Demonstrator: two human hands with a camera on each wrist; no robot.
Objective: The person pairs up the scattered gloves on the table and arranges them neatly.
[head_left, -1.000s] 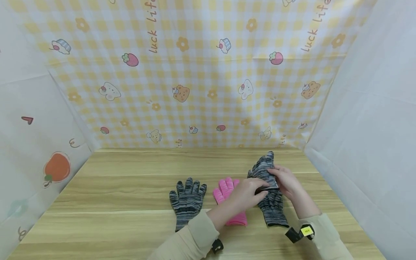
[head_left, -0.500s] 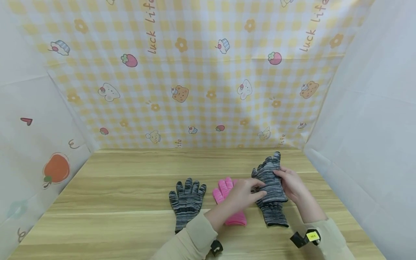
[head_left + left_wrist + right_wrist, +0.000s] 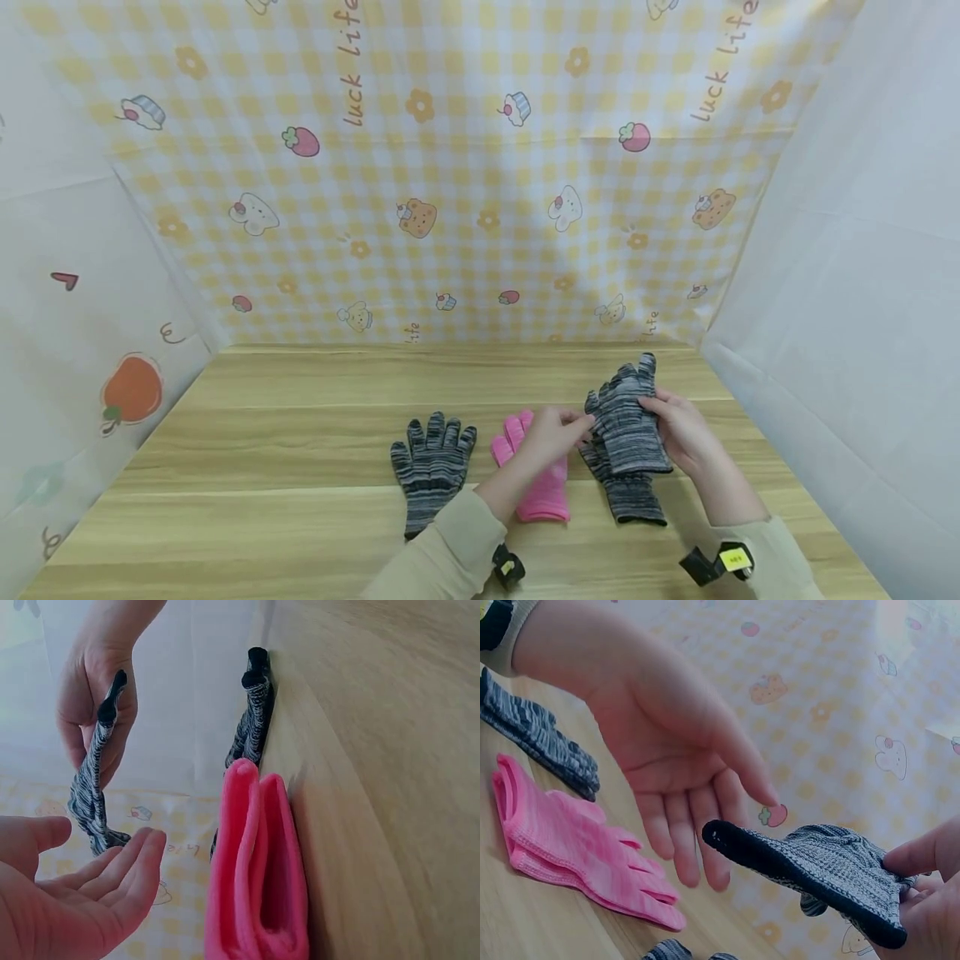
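My right hand (image 3: 684, 429) pinches a grey-and-black striped knit glove (image 3: 632, 433) by its right edge, thumb on top. In the right wrist view, that glove's black-trimmed cuff (image 3: 802, 881) faces the camera. Beneath it another striped glove (image 3: 637, 502) lies on the table, partly covered. My left hand (image 3: 551, 437) is at the held glove's left side, thumb and fingers apart; the left wrist view shows the left hand (image 3: 82, 900) with extended fingers near the glove's finger ends. Whether they touch I cannot tell. Below the left hand lies a pink glove (image 3: 545, 498), with cuff layers stacked.
Another striped glove (image 3: 431, 471) lies flat to the left, its cuff partly behind the left sleeve (image 3: 450, 542). The wooden table (image 3: 247, 467) ends at a yellow checked cloth (image 3: 465, 275) at the back, with pale cloth sides (image 3: 847, 333).
The held glove has shifted right and slightly nearer with the right hand. My left hand has moved from its cuff to its left side. The gloves lying on the table have stayed put.
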